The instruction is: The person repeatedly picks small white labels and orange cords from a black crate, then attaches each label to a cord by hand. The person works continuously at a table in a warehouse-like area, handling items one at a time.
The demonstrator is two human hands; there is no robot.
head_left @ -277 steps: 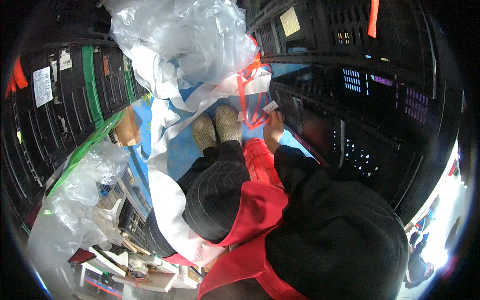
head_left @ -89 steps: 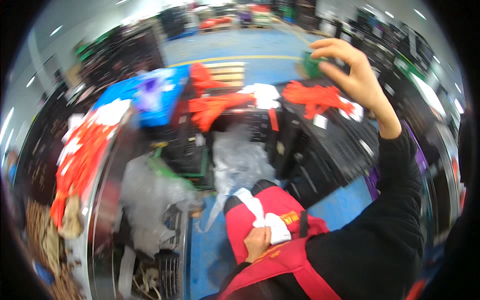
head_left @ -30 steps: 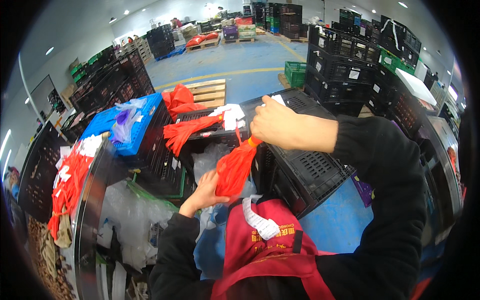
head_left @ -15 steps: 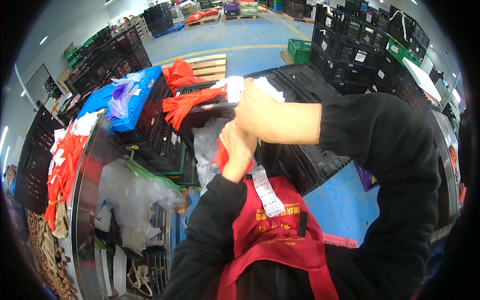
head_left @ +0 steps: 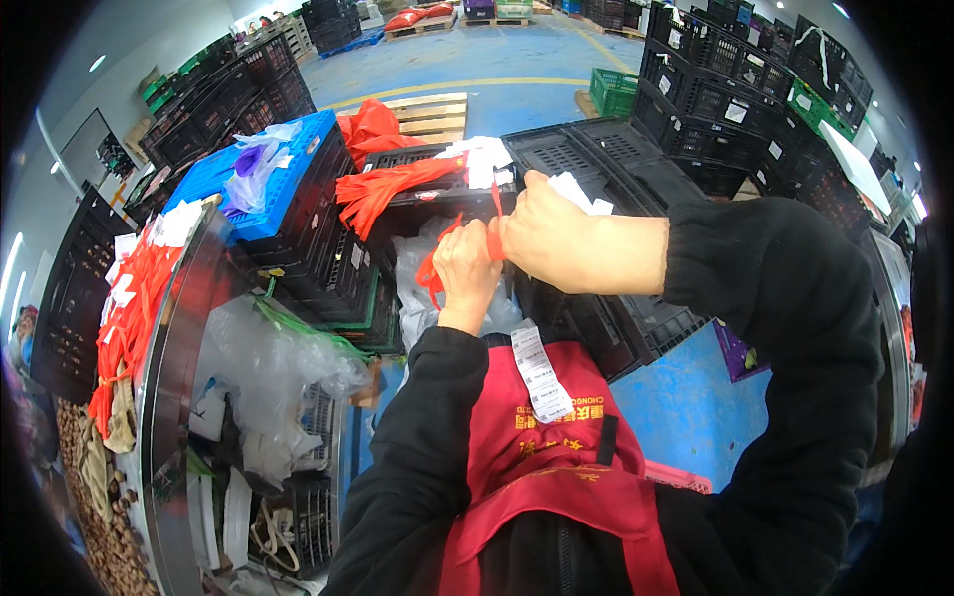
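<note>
My left hand [head_left: 465, 268] and my right hand [head_left: 547, 236] are closed close together in front of my chest, above the crates. Between them runs a thin red strip [head_left: 495, 246], gripped by both; it looks like a narrow mesh bag or band. One end loops out on the left hand's outer side, and another stretch rises beside the right hand. White paper slips [head_left: 579, 193] show behind the right hand; whether it holds them I cannot tell. Just beyond lies a bundle of red strips [head_left: 393, 191] with white tags [head_left: 485, 159] on a black crate.
Black crates [head_left: 596, 169] stand ahead and right. A blue crate [head_left: 204, 184] bearing plastic bags tops a stack at left. More red strips [head_left: 139, 298] lie on a metal-edged bench holding round brown produce [head_left: 119, 536]. Clear plastic bags [head_left: 263, 368] hang beside it. A label strip [head_left: 540, 372] sticks to my red apron.
My hands have gone from stacked, right above left, to nearly side by side. The red strip now shows between them. The whole view has shifted slightly.
</note>
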